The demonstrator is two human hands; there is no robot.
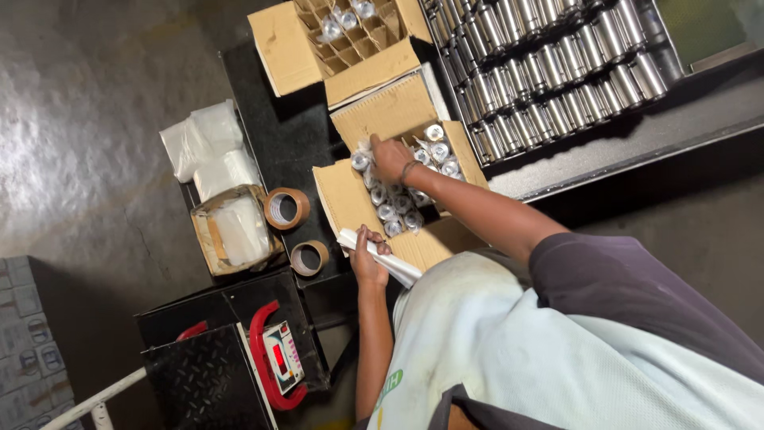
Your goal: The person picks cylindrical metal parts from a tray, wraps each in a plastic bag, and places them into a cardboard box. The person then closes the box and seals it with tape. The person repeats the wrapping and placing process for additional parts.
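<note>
Head view: black table (270,135) (cartons atop) on grey concrete floor (87,87).

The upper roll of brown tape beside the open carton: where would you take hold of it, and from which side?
The upper tape roll lies flat on the black table, its hole facing up. I would come from above, one finger in the core and the thumb on the outer rim, probably on the side towards the carton, since the paper-wrapped bundle crowds the other.
</note>
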